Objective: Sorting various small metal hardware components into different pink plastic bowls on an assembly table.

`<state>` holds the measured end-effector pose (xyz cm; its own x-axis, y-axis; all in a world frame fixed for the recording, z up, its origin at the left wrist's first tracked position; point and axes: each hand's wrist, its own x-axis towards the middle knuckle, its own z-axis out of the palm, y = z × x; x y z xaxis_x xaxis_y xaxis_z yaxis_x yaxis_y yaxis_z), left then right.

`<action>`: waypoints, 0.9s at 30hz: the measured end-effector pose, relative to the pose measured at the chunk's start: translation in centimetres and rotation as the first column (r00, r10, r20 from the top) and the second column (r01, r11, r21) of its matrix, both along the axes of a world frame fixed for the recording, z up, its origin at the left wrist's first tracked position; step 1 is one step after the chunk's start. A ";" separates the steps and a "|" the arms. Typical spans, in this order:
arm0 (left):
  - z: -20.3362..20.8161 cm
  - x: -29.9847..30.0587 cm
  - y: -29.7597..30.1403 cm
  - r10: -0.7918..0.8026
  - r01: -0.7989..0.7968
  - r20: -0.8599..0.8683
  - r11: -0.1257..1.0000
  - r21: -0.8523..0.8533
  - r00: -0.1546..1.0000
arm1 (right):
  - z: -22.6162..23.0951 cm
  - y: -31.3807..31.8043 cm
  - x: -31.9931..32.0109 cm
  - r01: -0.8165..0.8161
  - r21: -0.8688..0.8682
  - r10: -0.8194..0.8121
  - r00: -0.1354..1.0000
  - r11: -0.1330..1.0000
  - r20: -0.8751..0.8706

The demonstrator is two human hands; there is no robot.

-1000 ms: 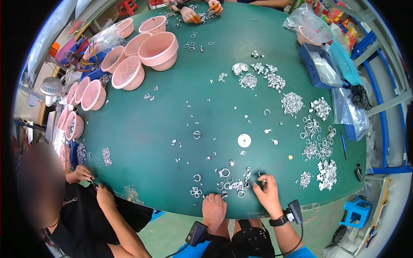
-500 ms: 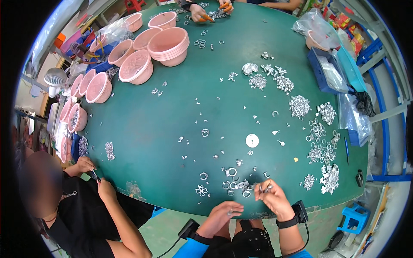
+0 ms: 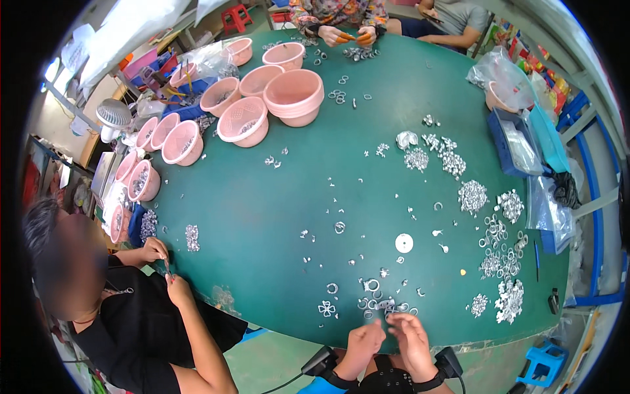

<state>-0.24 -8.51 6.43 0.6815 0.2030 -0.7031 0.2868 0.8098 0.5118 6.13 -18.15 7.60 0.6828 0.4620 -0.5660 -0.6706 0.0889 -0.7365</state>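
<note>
My left hand (image 3: 365, 345) is at the table's near edge, fingers curled in and thumb against them; what they hold is too small to make out. Close beside it on the right, my right hand (image 3: 412, 341) bends its fingers toward the left hand, slightly blurred, and any piece in its fingertips is hidden. Just beyond both hands lies a loose cluster of silver metal rings and small parts (image 3: 371, 305). A silver four-petal flower piece (image 3: 326, 308) and a small open ring (image 3: 332, 288) lie left of it. A white disc (image 3: 404, 243) lies farther off.
Piles of silver pieces (image 3: 508, 302) and rings (image 3: 505, 259) line the right, beside a blue pen (image 3: 537, 261). Pink baskets (image 3: 293, 98) stand far left. A person in black (image 3: 141, 322) works at left with a small tool; another (image 3: 344, 33) handles pieces across the green table (image 3: 262, 217).
The view has shifted, showing more of the far side. My hands have come together; the left fingers, stretched out before, are now curled. The silver piece seen in my right fingertips no longer shows.
</note>
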 end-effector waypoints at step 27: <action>-9.4 -4.7 16.7 0.614 0.533 -0.319 -0.201 0.822 0.722 | -2.9 13.9 14.3 0.150 0.254 0.015 0.836 0.956 -0.549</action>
<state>-4.89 8.20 -2.98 0.2913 0.9141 0.2819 0.8643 -0.3778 0.3319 20.44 -4.22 4.69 0.3408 0.6180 -0.7084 -0.9362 0.2919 -0.1957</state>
